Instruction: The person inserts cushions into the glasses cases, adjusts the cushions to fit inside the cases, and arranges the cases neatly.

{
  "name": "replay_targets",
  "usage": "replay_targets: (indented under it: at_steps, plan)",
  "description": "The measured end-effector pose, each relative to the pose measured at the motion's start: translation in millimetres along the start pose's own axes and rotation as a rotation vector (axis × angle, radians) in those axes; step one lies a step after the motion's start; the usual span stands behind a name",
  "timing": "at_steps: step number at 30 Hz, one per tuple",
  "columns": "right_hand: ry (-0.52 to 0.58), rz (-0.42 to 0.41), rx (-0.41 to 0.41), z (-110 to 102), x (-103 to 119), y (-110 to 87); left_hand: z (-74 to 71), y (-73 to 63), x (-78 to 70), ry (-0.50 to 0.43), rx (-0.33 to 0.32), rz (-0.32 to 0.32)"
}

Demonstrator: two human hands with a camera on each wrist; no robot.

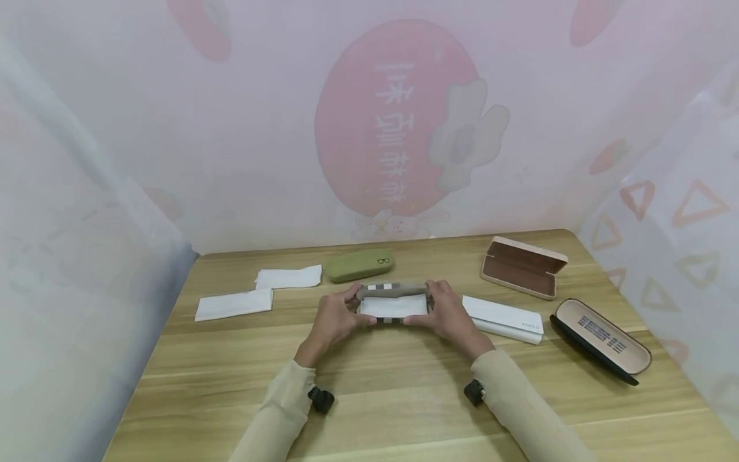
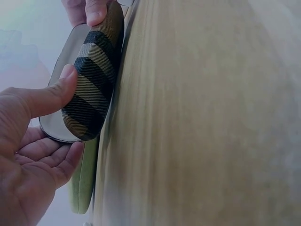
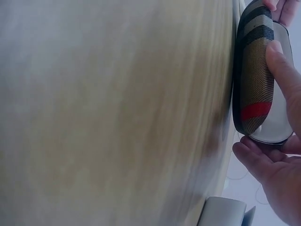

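Observation:
A plaid glasses case (image 1: 395,290) stands open at the middle of the table, its lid raised at the back. Inside it lies a folded white cloth (image 1: 394,306). My left hand (image 1: 336,316) grips the left end, thumb on the front edge and fingers behind the lid. The right end is held the same way by my right hand (image 1: 450,313). In the left wrist view the case front (image 2: 91,80) shows dark and tan stripes. A red stripe crosses the case (image 3: 256,70) in the right wrist view.
Behind the hands lies a closed green glasses case (image 1: 358,265). Two white cloths, one farther (image 1: 288,277) and one nearer (image 1: 233,305), lie at left. On the right are a white case (image 1: 502,317), an open pinkish case (image 1: 522,273) and an open black case (image 1: 594,356).

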State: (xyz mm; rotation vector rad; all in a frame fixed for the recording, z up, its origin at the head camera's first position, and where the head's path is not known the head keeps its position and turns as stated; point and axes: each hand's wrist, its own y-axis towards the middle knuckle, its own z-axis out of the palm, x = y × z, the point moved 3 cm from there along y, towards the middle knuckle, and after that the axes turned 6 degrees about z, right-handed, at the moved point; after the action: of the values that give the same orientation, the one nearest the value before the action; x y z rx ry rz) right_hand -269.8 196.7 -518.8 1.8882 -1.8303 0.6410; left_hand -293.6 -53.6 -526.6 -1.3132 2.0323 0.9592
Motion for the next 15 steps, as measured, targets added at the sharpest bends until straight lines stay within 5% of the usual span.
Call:
replay_targets:
  at_steps: [7,10,15]
  plan:
    - [-0.059,-0.134,-0.078,3,2,-4.8,1.0,-5.5,-3.0,0.055,-0.034,0.13]
    - [-0.096,-0.19,-0.088,2,5,-9.0,-1.6,-7.7,-5.2,0.086,0.011,0.17]
    - [-0.071,-0.223,-0.09,1,2,-13.1,-5.8,-9.4,-5.6,0.1,0.101,0.147]
